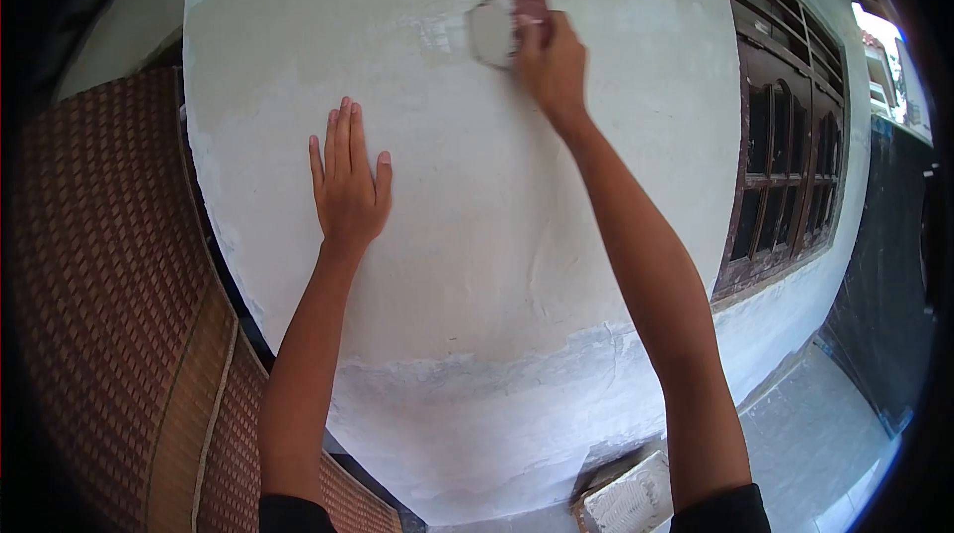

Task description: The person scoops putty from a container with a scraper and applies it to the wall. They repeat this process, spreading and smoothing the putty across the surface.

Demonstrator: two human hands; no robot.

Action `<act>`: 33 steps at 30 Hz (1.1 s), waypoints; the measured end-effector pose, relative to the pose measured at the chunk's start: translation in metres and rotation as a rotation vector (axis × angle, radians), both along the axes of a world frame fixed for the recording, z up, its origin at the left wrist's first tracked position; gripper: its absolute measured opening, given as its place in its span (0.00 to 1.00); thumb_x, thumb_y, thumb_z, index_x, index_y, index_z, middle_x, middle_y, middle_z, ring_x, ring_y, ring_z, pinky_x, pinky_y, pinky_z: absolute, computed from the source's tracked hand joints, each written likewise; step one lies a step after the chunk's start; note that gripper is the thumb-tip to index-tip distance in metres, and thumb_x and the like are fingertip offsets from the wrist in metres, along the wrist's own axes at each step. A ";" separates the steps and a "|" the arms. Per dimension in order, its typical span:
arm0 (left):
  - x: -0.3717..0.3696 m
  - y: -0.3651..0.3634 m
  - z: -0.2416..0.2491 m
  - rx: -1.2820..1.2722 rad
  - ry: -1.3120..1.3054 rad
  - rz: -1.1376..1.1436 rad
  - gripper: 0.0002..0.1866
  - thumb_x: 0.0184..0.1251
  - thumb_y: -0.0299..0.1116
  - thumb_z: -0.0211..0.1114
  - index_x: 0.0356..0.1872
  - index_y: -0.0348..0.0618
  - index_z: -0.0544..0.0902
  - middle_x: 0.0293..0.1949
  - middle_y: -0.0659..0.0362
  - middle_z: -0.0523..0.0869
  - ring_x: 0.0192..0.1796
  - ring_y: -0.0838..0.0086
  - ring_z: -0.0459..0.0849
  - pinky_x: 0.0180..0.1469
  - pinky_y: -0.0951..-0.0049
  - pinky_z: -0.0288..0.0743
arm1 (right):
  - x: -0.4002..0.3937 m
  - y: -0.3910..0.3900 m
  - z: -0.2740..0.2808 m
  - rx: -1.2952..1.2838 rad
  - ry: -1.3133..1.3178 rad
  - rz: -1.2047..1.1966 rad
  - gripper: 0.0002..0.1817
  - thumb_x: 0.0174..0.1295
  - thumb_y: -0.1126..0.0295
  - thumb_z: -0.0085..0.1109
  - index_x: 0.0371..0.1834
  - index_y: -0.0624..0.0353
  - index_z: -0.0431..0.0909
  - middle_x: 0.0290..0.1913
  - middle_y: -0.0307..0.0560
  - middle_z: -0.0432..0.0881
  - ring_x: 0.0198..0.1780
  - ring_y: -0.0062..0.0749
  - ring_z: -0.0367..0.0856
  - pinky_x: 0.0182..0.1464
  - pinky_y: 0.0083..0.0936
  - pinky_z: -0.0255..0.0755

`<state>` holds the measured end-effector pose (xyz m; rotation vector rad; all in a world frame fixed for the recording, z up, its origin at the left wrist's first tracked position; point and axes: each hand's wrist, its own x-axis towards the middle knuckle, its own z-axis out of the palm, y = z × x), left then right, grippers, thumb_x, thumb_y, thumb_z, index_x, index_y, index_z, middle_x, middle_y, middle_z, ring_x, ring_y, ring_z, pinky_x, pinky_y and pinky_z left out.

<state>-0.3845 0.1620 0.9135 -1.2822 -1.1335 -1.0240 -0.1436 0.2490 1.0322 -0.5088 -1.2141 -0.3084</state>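
Note:
My left hand (350,185) lies flat against the pale wall (467,215), fingers stretched out and nothing in it. Higher up and to the right, my right hand (556,61) grips a flat putty scraper (494,28) by its dark reddish-brown part. Whitish filler coats the scraper's broad face, and its outline is blurred by motion. The scraper is at the wall surface, beside a shiny wet-looking patch (437,31). Much of its grip is hidden behind my fingers.
A woven brown panel (109,265) stands along the left edge of the wall. On the right is a dark wooden window (785,155) with bars. A white-smeared container (631,495) sits on the floor below, near a dark sheet (884,255).

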 end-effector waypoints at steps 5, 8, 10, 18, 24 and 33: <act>0.004 0.003 -0.003 0.030 0.007 -0.012 0.33 0.72 0.35 0.50 0.76 0.40 0.54 0.76 0.54 0.58 0.78 0.62 0.54 0.78 0.51 0.41 | 0.063 -0.022 -0.018 -0.049 0.351 0.131 0.14 0.68 0.63 0.56 0.43 0.64 0.78 0.36 0.57 0.86 0.37 0.46 0.86 0.42 0.37 0.76; 0.004 0.004 -0.003 0.036 -0.001 -0.028 0.33 0.71 0.34 0.49 0.76 0.39 0.53 0.76 0.53 0.58 0.78 0.61 0.53 0.78 0.50 0.40 | 0.054 -0.015 -0.011 0.075 0.273 0.236 0.15 0.68 0.61 0.56 0.44 0.64 0.78 0.36 0.54 0.86 0.37 0.37 0.85 0.43 0.32 0.76; 0.005 0.004 -0.002 0.041 0.007 -0.031 0.33 0.71 0.34 0.49 0.76 0.39 0.54 0.76 0.53 0.58 0.78 0.61 0.53 0.78 0.50 0.40 | 0.021 -0.028 -0.002 0.088 0.152 0.292 0.15 0.69 0.61 0.55 0.44 0.64 0.77 0.36 0.54 0.86 0.39 0.37 0.85 0.44 0.32 0.76; -0.001 0.002 -0.003 0.000 0.001 -0.055 0.33 0.71 0.34 0.50 0.76 0.40 0.54 0.76 0.54 0.57 0.78 0.61 0.53 0.78 0.51 0.40 | 0.028 0.008 0.024 0.011 0.136 0.014 0.16 0.63 0.60 0.58 0.41 0.65 0.78 0.37 0.64 0.84 0.41 0.60 0.83 0.46 0.47 0.74; 0.004 0.006 -0.005 0.034 -0.010 -0.031 0.33 0.72 0.35 0.50 0.76 0.40 0.54 0.76 0.54 0.57 0.78 0.61 0.53 0.78 0.50 0.40 | 0.072 -0.010 0.009 -0.008 0.375 0.210 0.16 0.67 0.61 0.55 0.45 0.65 0.79 0.38 0.53 0.86 0.41 0.42 0.85 0.46 0.34 0.76; -0.002 0.002 -0.004 -0.005 0.011 -0.056 0.33 0.72 0.35 0.49 0.77 0.40 0.53 0.77 0.54 0.57 0.79 0.61 0.53 0.78 0.50 0.39 | -0.024 -0.003 0.037 0.089 -0.102 0.064 0.20 0.65 0.57 0.56 0.46 0.66 0.75 0.36 0.65 0.83 0.40 0.59 0.82 0.48 0.49 0.73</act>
